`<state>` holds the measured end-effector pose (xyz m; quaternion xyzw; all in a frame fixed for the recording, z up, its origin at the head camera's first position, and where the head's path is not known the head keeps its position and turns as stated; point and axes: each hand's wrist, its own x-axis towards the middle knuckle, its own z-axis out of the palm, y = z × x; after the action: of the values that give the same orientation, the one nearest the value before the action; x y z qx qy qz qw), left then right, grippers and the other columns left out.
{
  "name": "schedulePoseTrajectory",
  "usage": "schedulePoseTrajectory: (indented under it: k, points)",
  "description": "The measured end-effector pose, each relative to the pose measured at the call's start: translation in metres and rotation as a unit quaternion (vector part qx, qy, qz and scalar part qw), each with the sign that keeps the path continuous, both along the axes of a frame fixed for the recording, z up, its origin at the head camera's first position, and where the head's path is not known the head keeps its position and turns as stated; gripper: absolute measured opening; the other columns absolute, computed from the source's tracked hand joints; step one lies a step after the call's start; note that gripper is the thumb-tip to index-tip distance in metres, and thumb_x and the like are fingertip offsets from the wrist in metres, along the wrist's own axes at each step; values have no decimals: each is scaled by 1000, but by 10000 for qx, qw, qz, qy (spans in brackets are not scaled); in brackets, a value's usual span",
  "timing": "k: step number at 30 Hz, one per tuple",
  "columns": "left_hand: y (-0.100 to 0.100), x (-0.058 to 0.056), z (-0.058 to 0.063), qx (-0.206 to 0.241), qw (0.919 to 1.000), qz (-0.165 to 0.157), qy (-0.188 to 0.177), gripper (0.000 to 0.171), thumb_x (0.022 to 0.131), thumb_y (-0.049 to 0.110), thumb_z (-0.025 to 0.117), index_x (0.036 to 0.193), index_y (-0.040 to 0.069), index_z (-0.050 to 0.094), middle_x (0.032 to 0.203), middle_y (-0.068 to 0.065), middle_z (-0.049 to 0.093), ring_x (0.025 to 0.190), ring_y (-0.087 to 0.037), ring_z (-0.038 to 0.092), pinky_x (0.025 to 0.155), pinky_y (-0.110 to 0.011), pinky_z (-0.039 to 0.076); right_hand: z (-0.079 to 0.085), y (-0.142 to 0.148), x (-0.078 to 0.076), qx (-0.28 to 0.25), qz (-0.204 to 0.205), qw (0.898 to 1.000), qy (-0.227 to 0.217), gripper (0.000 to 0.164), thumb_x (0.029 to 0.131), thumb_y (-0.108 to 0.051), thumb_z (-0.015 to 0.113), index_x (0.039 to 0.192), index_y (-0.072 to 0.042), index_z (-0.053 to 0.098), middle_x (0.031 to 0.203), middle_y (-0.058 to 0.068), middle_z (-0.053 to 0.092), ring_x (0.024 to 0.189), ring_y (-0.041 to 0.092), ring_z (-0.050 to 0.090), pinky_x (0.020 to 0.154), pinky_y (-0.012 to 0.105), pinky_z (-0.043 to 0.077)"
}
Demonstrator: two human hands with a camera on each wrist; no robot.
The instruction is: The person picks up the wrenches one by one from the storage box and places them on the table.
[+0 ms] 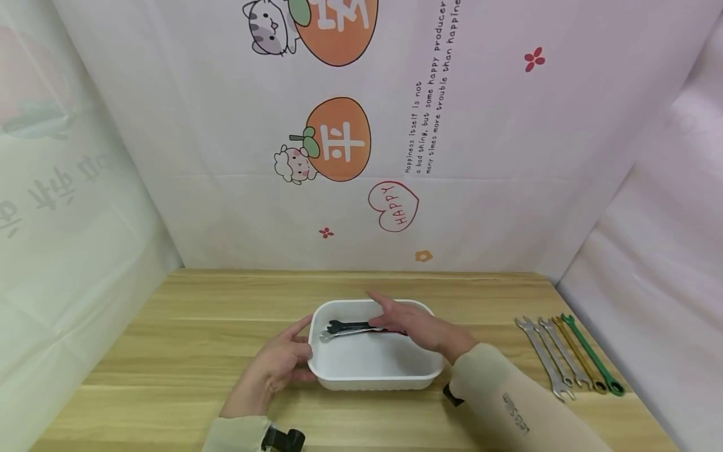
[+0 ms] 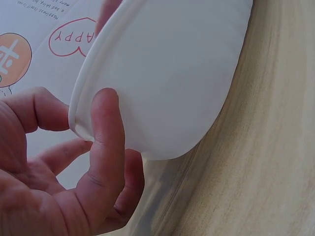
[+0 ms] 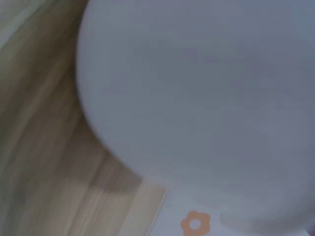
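A white plastic tub (image 1: 375, 384) sits on the wooden table, with a black wrench (image 1: 344, 326) and a silver wrench (image 1: 339, 335) lying inside along its far side. At the tub's left end my left hand (image 1: 282, 358) holds the rim and wall with bent fingers. The left wrist view shows its fingertips against the tub's outer wall (image 2: 172, 78). My right hand (image 1: 415, 323) reaches over the tub from the right, fingers spread above the wrenches, covering their right ends. In the right wrist view the tub wall (image 3: 197, 108) fills most of the picture, and the hand is out of sight.
On the table's right side lie several wrenches side by side: silver ones (image 1: 543, 356), a gold one (image 1: 578, 353) and a green one (image 1: 593, 355). White printed cloth (image 1: 480, 213) hangs behind and at both sides of the wooden table (image 1: 186, 339).
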<state>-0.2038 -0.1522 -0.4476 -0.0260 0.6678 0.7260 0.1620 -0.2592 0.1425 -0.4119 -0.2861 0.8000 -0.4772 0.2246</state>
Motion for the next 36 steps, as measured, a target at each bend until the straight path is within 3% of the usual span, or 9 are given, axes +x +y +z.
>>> schedulePoseTrajectory:
  k: [2,6,9,12,18,31,36]
  points:
    - [0,0,0,16,10000,-4,-5,85,77,-11,52,157,10,30,130,-32,45,88,-35,64,62,-44,60,-2,-7,-2,61,18,10000,-48,62,106,-51,27,161,-25,20,141,14,54,130,25,50,114,48,29]
    - [0,0,-1,46,10000,-22,-6,85,77,-11,52,157,10,30,130,-32,45,89,-36,63,62,-44,59,-6,-19,-3,558,-114,9983,133,69,101,-61,32,159,-26,27,154,3,40,140,21,35,117,49,22]
    - [-1,0,-1,41,10000,-18,10,85,77,-11,52,157,10,30,130,-32,45,89,-37,63,61,-44,59,-9,-25,-3,962,-119,9946,359,68,100,-63,31,158,-27,30,155,0,39,144,19,26,117,49,19]
    - [-1,0,0,34,10000,18,5,86,77,-12,51,157,10,31,129,-32,45,89,-37,63,61,-44,59,-11,-27,-2,1232,-43,9906,600,65,102,-61,28,158,-28,31,152,0,43,143,21,28,117,48,21]
    - [-1,1,0,41,10000,24,-4,86,76,-12,51,157,10,31,129,-32,46,89,-37,63,61,-44,59,-11,-29,-1,1659,-72,9825,846,66,99,-66,28,155,-33,36,156,-5,36,143,22,28,116,49,23]
    - [0,2,0,116,9999,14,-2,88,75,-14,50,157,10,29,129,-33,46,90,-38,63,62,-47,59,-12,-28,3,2050,-40,9733,1035,61,100,-63,32,152,-33,43,153,-3,41,139,25,37,113,51,30]
    - [0,1,0,90,9999,42,-23,89,74,-13,50,157,10,29,130,-33,46,90,-37,63,63,-47,59,-14,-34,0,2187,162,9679,1227,60,102,-60,31,152,-31,44,152,-7,43,138,22,38,113,48,31]
